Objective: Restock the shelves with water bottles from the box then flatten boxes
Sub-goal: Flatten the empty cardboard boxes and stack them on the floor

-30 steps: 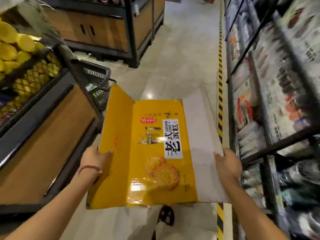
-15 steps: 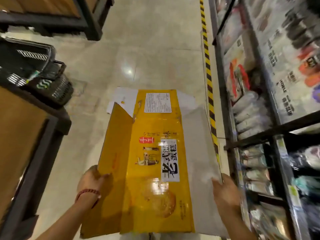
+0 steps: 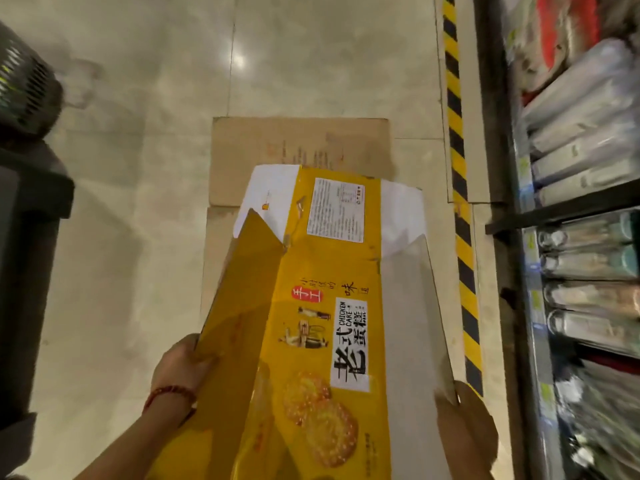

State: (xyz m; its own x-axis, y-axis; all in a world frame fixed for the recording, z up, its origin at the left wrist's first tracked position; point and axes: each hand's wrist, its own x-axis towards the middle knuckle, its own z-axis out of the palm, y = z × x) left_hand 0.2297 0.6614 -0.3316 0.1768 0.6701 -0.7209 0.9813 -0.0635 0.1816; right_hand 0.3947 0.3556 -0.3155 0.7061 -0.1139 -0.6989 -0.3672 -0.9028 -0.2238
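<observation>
Yellow cardboard filled the middle of your view: one flattened cake box (image 3: 322,323), printed with "Chicken Cake" and two round cakes, held out in front of you over the tiled floor (image 3: 138,202). Its long axis ran straight away from your body, the near end at your hands and the far end pointing down the aisle. Your left hand (image 3: 180,372) gripped the raised yellow side flap, fingers curled round its near edge, a red bracelet on the wrist. Your right hand (image 3: 465,431) held the white right-hand panel at its near corner; how its fingers wrapped the edge could not be made out. Both hands sat about equally near the box, one on each long side. Directly beyond and beneath the far end lay brown flattened cardboard (image 3: 298,157) on the floor, seemingly two sheets, its length also running away from you, so the yellow box would likely go forward and down onto it. One yellow-and-black hazard stripe (image 3: 460,202) ran along the right, beside one shelving unit (image 3: 571,209) of blurred packaged goods. No water bottles could be identified.
</observation>
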